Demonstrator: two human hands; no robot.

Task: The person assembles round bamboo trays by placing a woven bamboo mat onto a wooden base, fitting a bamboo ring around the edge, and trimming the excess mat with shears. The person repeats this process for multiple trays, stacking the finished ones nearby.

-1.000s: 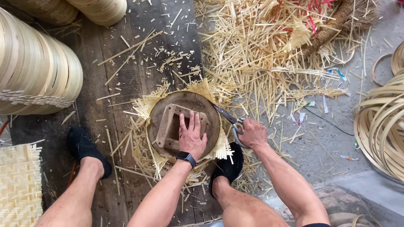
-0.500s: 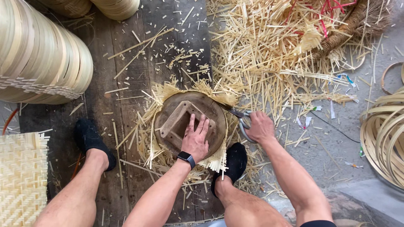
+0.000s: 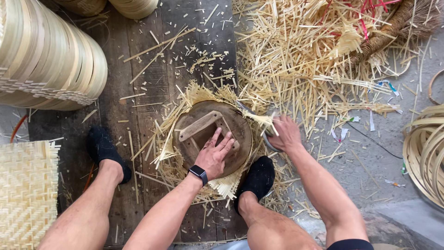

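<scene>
A round dark wooden disc (image 3: 233,125) with a wooden crossbar handle lies flat on a woven bamboo mat, whose loose strip ends (image 3: 196,95) stick out all around it. My left hand (image 3: 213,155), with a black watch on its wrist, presses flat on the disc. My right hand (image 3: 284,134) is at the disc's right edge, closed on a pair of shears (image 3: 266,134) that are mostly hidden, with bamboo strip ends at the blades. My two feet in black shoes sit either side of the disc.
A stack of round bamboo hoops (image 3: 46,55) lies at the upper left. A woven bamboo mat (image 3: 25,190) is at the lower left. Cut bamboo scraps (image 3: 314,60) pile up at the upper right, and coiled bamboo strips (image 3: 428,153) lie at the right edge.
The disc and mat have been turned, so the crossbar sits at a new angle. My right hand with the shears has moved in against the disc's right rim.
</scene>
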